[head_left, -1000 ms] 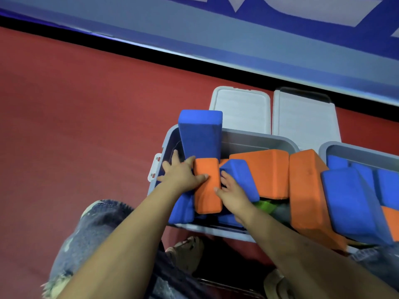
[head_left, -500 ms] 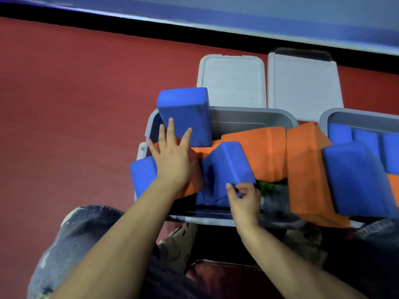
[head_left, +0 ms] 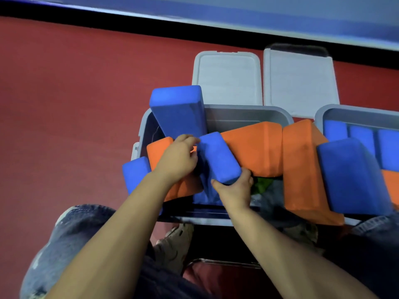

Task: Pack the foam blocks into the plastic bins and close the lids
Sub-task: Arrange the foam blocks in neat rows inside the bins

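Observation:
A grey plastic bin (head_left: 248,114) stands on the red floor, piled with blue and orange foam blocks. My right hand (head_left: 234,192) grips the near end of a tilted blue block (head_left: 218,157) in the bin's middle. My left hand (head_left: 178,158) curls its fingers around that block's left side, over an orange block (head_left: 159,151). A tall blue block (head_left: 178,111) stands upright at the bin's far left corner. Another blue block (head_left: 136,173) hangs over the left rim. A second bin (head_left: 354,113) on the right holds several blue blocks.
Two grey lids (head_left: 226,77) (head_left: 300,80) lie flat on the floor behind the bins. Large orange (head_left: 302,167) and blue (head_left: 352,178) blocks bridge the two bins. A dark wall base runs along the back. My knees and shoes are below the near rim.
My left hand slid right off the orange block and curled onto the tilted blue block. My right hand closed around that block's near end. The camera dipped slightly.

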Demonstrator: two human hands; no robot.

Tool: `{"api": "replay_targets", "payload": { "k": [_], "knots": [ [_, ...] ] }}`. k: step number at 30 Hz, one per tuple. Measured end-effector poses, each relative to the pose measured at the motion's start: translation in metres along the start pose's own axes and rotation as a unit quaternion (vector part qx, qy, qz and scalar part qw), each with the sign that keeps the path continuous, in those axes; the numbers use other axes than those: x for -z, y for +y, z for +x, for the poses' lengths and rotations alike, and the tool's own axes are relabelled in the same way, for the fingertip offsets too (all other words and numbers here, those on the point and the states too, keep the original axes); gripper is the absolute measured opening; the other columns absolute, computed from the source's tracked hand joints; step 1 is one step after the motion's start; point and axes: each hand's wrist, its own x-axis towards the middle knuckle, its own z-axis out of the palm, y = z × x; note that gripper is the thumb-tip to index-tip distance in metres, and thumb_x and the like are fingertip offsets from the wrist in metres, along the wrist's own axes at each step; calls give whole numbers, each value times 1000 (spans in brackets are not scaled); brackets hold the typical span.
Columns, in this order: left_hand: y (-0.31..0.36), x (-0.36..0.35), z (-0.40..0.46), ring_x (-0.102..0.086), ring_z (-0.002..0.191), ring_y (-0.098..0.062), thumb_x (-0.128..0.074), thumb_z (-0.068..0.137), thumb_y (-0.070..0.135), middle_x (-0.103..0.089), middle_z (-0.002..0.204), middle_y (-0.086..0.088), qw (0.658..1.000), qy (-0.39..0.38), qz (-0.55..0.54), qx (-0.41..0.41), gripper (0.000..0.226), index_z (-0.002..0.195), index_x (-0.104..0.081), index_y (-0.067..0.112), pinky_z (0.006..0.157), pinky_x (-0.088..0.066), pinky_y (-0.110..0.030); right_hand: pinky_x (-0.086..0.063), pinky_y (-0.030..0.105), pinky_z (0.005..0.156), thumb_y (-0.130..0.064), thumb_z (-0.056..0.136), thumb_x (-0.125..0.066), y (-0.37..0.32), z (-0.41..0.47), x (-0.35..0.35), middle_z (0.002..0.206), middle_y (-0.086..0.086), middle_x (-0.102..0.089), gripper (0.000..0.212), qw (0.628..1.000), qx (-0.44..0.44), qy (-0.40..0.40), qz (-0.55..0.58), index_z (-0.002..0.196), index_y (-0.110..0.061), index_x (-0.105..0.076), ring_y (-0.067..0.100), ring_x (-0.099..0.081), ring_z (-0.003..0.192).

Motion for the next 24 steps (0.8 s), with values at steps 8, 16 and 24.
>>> {"api": "replay_targets", "payload": {
  "k": [8, 16, 24],
  "knots": [
    [23, 26, 1, -35, 137, -17, -45, 96, 46, -30, 153, -3, 961, 97, -244, 91, 61, 148, -29, 18, 109, -28, -27, -28, 7, 80, -20, 58, -85, -57, -26, 36, 121, 5, -43, 78, 972, 233, 31, -2, 126, -8, -49, 17, -46, 107],
    [-16, 48, 15, -45, 132, -28, -35, 52, 97, -50, 142, -2, 806, 129, -507, 278, 101, 134, -46, 40, 95, -46, -50, -54, 29, 83, -29, 65, -84, -101, -14, 64, 121, -8, -39, 81, 951, 294, -97, 19, 134, -22, -41, 22, -57, 98],
    [19, 52, 0, -12, 146, -23, -52, 84, 65, 6, 160, 1, 929, 171, -265, 195, 76, 148, -17, 43, 117, -20, -44, -41, 30, 99, -29, 78, -75, -152, 2, 50, 144, 5, -35, 92, 920, 343, -147, -118, 150, -19, -19, 23, -49, 118]
  ]
}}
